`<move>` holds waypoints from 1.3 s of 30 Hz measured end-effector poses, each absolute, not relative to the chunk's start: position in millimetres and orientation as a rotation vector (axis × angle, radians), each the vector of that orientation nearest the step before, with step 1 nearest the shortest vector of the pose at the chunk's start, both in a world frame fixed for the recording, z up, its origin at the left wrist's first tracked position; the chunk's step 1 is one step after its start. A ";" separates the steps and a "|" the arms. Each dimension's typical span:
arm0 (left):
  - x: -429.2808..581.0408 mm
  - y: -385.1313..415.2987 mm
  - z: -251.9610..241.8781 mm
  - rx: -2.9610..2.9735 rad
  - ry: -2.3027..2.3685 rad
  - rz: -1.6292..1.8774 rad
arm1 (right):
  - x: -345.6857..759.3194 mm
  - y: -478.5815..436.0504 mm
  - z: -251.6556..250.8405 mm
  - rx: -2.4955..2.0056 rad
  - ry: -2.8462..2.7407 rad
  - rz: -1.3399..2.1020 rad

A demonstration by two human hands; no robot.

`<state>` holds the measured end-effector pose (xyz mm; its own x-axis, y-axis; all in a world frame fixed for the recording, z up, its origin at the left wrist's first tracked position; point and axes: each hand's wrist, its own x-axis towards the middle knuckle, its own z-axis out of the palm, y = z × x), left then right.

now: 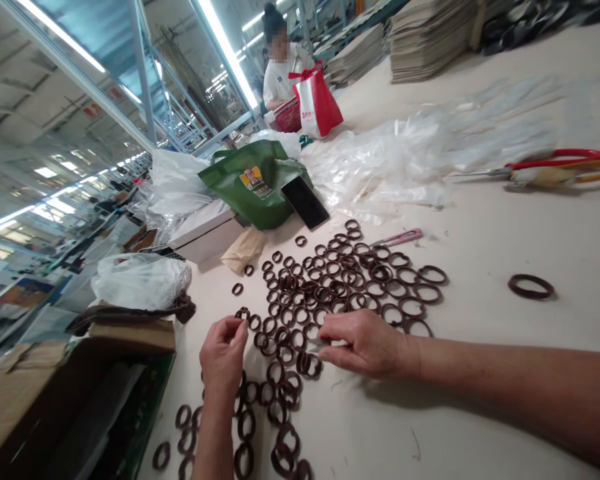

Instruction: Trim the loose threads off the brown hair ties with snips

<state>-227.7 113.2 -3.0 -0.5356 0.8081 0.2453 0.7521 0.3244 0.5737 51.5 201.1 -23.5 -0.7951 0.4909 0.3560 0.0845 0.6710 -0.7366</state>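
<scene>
The left hand (223, 357) has its thumb and forefinger clamped on one thin dark-brown ring (239, 312) at the left side of a spread of similar dark-brown rings (307, 288), several dozen and too overlapped for an exact count, while the right hand (363, 343) has its fingertips together on one small grey item (316, 343) of indistinct type, over the spread. On the beige bench (480, 240) are also one separate dark-brown ring (531, 294), one pink-handled cutter (399, 237), one flat black phone (305, 202) and one pair of red-and-yellow-handled scissors (543, 177). The lowest rings reach near the edge of one brown cardboard box (133, 333); lateral room lies between the spread and the separate ring
</scene>
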 end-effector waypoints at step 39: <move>-83.8 70.9 -24.7 1.461 2.314 1.546 | 42.5 188.0 -9.8 -0.894 -2.096 1.237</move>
